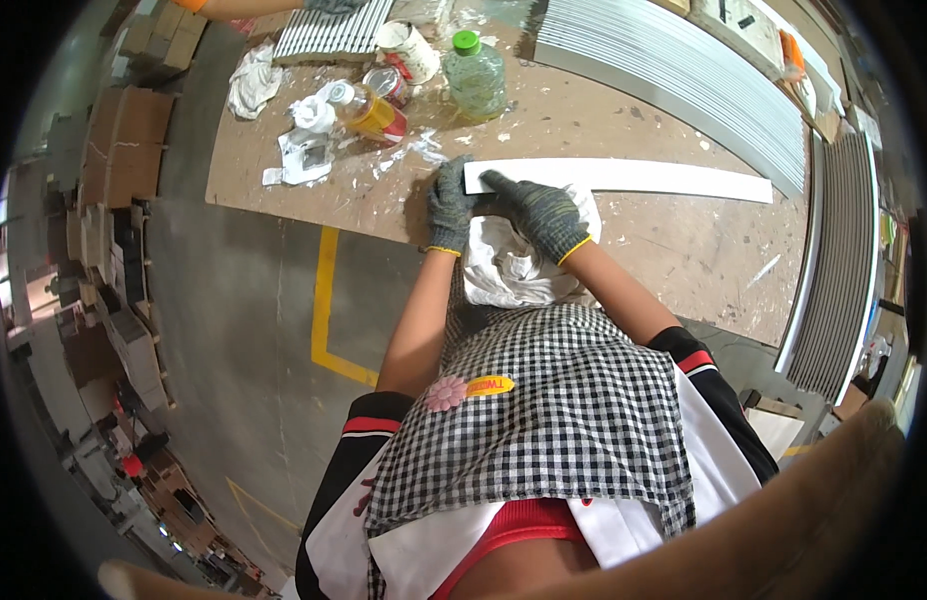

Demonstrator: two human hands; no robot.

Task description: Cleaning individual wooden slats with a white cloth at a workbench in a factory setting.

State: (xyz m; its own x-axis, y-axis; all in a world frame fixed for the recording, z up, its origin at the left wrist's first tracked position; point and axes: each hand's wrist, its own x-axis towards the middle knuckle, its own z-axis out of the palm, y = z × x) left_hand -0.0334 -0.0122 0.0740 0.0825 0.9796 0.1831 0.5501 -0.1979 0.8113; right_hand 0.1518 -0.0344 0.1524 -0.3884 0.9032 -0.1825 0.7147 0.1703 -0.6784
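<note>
A long white slat (644,178) lies crosswise over the near part of the worktable, its left end between my hands. My left hand (450,208), in a grey knitted glove with a yellow cuff, is closed around that end. Gloved the same way, my right hand (544,212) grips the slat a little further along, thumb side on its face. Beneath my right hand a crumpled white cloth (509,265) hangs over the table's near edge against my checked apron. The fingertips of both hands are partly hidden.
On the stained table (684,255) stand a green-capped bottle (475,80), an amber bottle (369,115), a tin (387,86) and a white tub (408,52). Stacked white slats (674,85) lie behind; more (834,270) stand right. Another person's arm (249,8) reaches in at the far left.
</note>
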